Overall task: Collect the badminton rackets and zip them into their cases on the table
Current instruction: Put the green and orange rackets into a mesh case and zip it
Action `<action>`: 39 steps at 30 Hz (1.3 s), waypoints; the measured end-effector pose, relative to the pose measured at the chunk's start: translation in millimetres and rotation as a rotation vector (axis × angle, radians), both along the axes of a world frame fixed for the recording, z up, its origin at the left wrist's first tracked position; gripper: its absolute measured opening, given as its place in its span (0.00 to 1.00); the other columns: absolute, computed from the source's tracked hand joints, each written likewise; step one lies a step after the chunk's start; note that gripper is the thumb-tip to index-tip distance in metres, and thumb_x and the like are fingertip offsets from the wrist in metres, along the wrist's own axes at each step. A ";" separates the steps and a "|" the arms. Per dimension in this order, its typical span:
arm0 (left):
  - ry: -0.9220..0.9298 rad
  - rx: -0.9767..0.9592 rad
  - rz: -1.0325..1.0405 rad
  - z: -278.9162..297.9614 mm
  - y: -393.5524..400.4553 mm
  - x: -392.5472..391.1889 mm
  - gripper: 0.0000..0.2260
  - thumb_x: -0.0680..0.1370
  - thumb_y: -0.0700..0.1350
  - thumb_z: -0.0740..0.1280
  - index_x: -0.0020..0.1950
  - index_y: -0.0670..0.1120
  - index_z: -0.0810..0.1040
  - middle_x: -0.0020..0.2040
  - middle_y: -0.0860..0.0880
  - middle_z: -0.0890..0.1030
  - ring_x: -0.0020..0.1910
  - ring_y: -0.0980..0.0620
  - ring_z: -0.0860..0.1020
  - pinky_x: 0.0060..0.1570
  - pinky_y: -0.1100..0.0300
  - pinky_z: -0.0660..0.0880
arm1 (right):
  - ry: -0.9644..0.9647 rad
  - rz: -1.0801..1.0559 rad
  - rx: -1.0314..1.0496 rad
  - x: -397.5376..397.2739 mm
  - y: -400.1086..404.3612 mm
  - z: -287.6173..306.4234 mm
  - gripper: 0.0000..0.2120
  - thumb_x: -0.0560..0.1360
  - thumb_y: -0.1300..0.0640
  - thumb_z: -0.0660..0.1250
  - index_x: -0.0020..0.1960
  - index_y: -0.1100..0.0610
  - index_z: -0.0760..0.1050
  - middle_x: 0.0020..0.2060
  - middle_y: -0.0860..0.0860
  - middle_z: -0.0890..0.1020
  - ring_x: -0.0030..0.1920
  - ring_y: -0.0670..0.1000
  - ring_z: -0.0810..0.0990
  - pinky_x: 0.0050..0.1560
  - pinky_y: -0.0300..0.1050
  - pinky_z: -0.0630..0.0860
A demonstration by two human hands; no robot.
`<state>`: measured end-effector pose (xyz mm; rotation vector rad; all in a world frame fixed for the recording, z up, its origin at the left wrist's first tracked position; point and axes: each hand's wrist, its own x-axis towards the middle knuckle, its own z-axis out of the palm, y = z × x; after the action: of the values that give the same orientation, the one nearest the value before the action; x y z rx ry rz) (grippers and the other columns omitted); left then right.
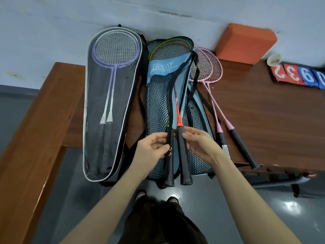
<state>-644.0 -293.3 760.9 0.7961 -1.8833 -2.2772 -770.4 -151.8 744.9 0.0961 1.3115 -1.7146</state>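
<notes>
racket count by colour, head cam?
Purple rackets: 2, in the clear-fronted case
Pink rackets: 2, loose on the table
Rackets in the open blue mesh case: 2, one orange-shafted, one green-framed
Total: 6

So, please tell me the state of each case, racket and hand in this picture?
clear case: closed, two purple rackets inside.
blue mesh case: open along its edge, two rackets inside, handles sticking out.
pink rackets: loose on the table, not in a case.
left hand: pinches the case's open edge.
right hand: fingers on the orange racket grip.
</notes>
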 end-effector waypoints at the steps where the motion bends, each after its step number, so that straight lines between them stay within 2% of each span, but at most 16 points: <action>1: -0.004 -0.022 -0.009 -1.1 2.0 -0.2 0.14 0.72 0.32 0.68 0.50 0.51 0.79 0.46 0.47 0.81 0.40 0.53 0.81 0.41 0.56 0.80 | 0.009 -0.013 0.008 -0.9 1.8 0.6 0.18 0.75 0.71 0.60 0.64 0.70 0.69 0.58 0.64 0.78 0.53 0.57 0.80 0.57 0.48 0.78; 4: -0.015 -0.094 -0.008 -3.3 5.2 0.4 0.13 0.72 0.32 0.68 0.53 0.46 0.78 0.43 0.51 0.79 0.36 0.59 0.79 0.37 0.67 0.76 | 0.047 -0.015 0.035 -3.8 2.7 2.8 0.17 0.74 0.72 0.61 0.62 0.71 0.71 0.53 0.64 0.79 0.49 0.57 0.81 0.55 0.47 0.79; 8: -0.037 -0.237 -0.050 -4.4 8.3 5.0 0.14 0.73 0.32 0.68 0.54 0.47 0.77 0.42 0.54 0.77 0.35 0.60 0.77 0.39 0.71 0.75 | 0.183 -0.021 0.165 2.2 -2.0 1.4 0.17 0.71 0.71 0.66 0.60 0.68 0.75 0.45 0.56 0.83 0.45 0.49 0.82 0.47 0.35 0.78; 10: -0.032 -0.172 -0.027 -2.4 10.5 6.3 0.14 0.73 0.32 0.67 0.51 0.49 0.77 0.43 0.53 0.79 0.36 0.60 0.79 0.40 0.69 0.76 | 0.200 -0.028 0.189 10.6 -5.1 -5.3 0.17 0.71 0.70 0.67 0.60 0.64 0.76 0.42 0.51 0.85 0.45 0.46 0.82 0.45 0.33 0.76; 14: -0.008 -0.023 0.043 2.0 8.7 5.6 0.14 0.73 0.30 0.66 0.50 0.48 0.79 0.44 0.49 0.82 0.42 0.53 0.81 0.45 0.57 0.80 | 0.204 -0.024 0.191 30.2 -12.2 -25.6 0.16 0.72 0.65 0.68 0.58 0.54 0.79 0.52 0.53 0.84 0.56 0.53 0.80 0.60 0.48 0.74; 16: 0.002 0.055 0.075 2.3 5.6 4.3 0.14 0.73 0.29 0.65 0.50 0.47 0.79 0.42 0.49 0.82 0.42 0.51 0.81 0.45 0.54 0.79 | 0.165 -0.030 0.186 37.9 -14.9 -31.3 0.16 0.74 0.64 0.66 0.61 0.53 0.77 0.50 0.51 0.84 0.51 0.53 0.82 0.57 0.51 0.75; 18: 0.013 0.113 0.092 2.8 5.1 3.8 0.14 0.73 0.28 0.64 0.49 0.47 0.78 0.41 0.50 0.82 0.42 0.52 0.82 0.45 0.53 0.80 | 0.113 -0.036 0.186 42.7 -14.3 -32.2 0.17 0.77 0.64 0.63 0.64 0.52 0.74 0.45 0.50 0.84 0.43 0.51 0.81 0.50 0.50 0.76; 22: 0.020 0.203 0.116 1.6 10.1 0.1 0.15 0.74 0.28 0.64 0.50 0.47 0.77 0.42 0.51 0.82 0.41 0.55 0.82 0.43 0.58 0.80 | 0.091 0.021 0.230 47.5 3.5 -31.5 0.18 0.79 0.63 0.60 0.66 0.50 0.72 0.42 0.51 0.83 0.39 0.50 0.76 0.38 0.41 0.69; 24: 0.006 0.193 0.097 -1.4 13.3 -2.0 0.15 0.74 0.28 0.64 0.50 0.47 0.77 0.43 0.51 0.82 0.42 0.55 0.82 0.43 0.58 0.80 | 0.038 0.036 0.229 53.0 16.7 -34.1 0.18 0.79 0.65 0.57 0.64 0.48 0.72 0.39 0.49 0.83 0.39 0.49 0.75 0.38 0.39 0.68; 28: -0.052 0.191 0.121 -18.8 14.4 3.8 0.14 0.73 0.28 0.64 0.51 0.45 0.77 0.45 0.46 0.81 0.44 0.51 0.82 0.43 0.57 0.80 | 0.010 -0.030 0.248 67.0 26.8 -46.6 0.19 0.77 0.70 0.58 0.60 0.52 0.73 0.42 0.48 0.85 0.43 0.48 0.80 0.44 0.41 0.71; 31: -0.132 0.014 0.135 -39.0 7.2 12.0 0.13 0.73 0.29 0.65 0.51 0.46 0.77 0.47 0.46 0.80 0.48 0.48 0.80 0.48 0.55 0.79 | -0.025 -0.108 0.274 69.8 24.0 -56.3 0.16 0.76 0.71 0.60 0.62 0.62 0.71 0.43 0.54 0.83 0.41 0.50 0.80 0.45 0.43 0.74; 33: -0.168 -0.181 0.081 -49.4 2.8 16.7 0.13 0.73 0.31 0.66 0.53 0.45 0.77 0.45 0.51 0.79 0.46 0.53 0.79 0.49 0.62 0.77 | -0.012 -0.084 0.315 71.0 20.3 -61.6 0.15 0.76 0.71 0.60 0.62 0.67 0.70 0.45 0.56 0.82 0.42 0.51 0.79 0.44 0.42 0.75; 34: -0.181 -0.272 0.046 -53.1 2.2 18.8 0.12 0.74 0.33 0.66 0.55 0.44 0.77 0.44 0.53 0.78 0.44 0.57 0.78 0.48 0.67 0.76 | -0.005 -0.071 0.334 71.3 18.2 -63.6 0.14 0.77 0.70 0.59 0.62 0.68 0.71 0.45 0.56 0.81 0.42 0.51 0.78 0.44 0.42 0.74; 36: -0.218 -0.452 -0.037 -59.7 3.6 23.3 0.11 0.75 0.37 0.66 0.56 0.45 0.76 0.43 0.54 0.77 0.43 0.58 0.77 0.46 0.68 0.74 | -0.019 -0.050 0.359 71.0 14.7 -64.1 0.12 0.78 0.66 0.58 0.60 0.65 0.73 0.44 0.55 0.82 0.42 0.51 0.79 0.45 0.43 0.73; 39: -0.364 -0.765 -0.223 -66.0 9.2 30.1 0.12 0.78 0.43 0.62 0.61 0.46 0.73 0.49 0.50 0.78 0.48 0.51 0.77 0.48 0.58 0.74 | -0.088 -0.020 0.367 72.6 12.0 -63.4 0.11 0.79 0.62 0.57 0.56 0.59 0.76 0.42 0.50 0.83 0.41 0.49 0.80 0.42 0.42 0.68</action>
<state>-614.0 -284.2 694.9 0.9285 -2.8254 -1.3164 -697.8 -139.8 681.5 0.3927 1.5489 -1.4510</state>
